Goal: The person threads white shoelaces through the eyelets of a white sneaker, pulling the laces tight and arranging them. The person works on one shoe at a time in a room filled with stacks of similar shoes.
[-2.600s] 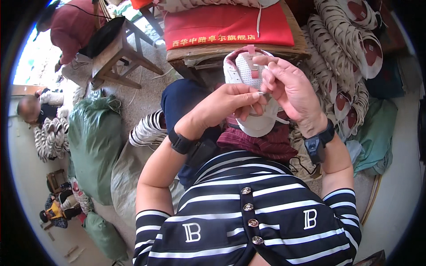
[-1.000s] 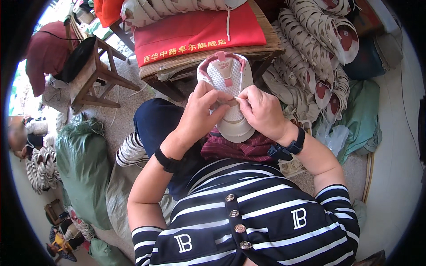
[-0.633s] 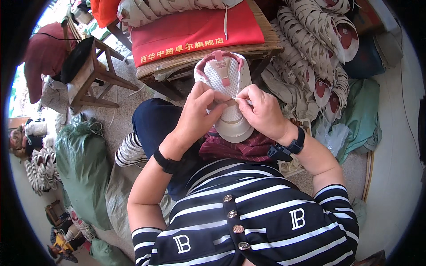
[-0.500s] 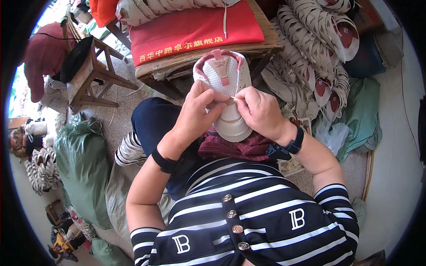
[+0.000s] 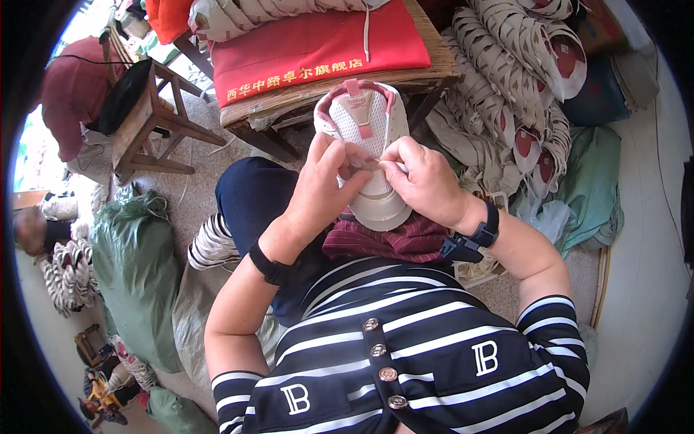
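A white mesh shoe upper with pink lining and pink tabs lies in front of me, its pale toe pointing toward my body. My left hand is closed at the shoe's left side, thumb and forefinger pinched over the lower lacing area. Opposite it, my right hand is pinched shut, its fingertips close to the left ones. A thin white shoelace seems to run between the fingertips; the fingers hide most of it. Dark red striped cloth lies under the shoe, on my lap.
Beyond the shoe stands a wooden table with a red cloth and nested shoe uppers. More uppers are heaped at right. A wooden stool and a green sack stand at left. A person is at far left.
Both hands stay at the lacing area, the fingertips shifting slightly. The white lace end that showed by my right fingertips is now less visible. The person at far left has moved slightly.
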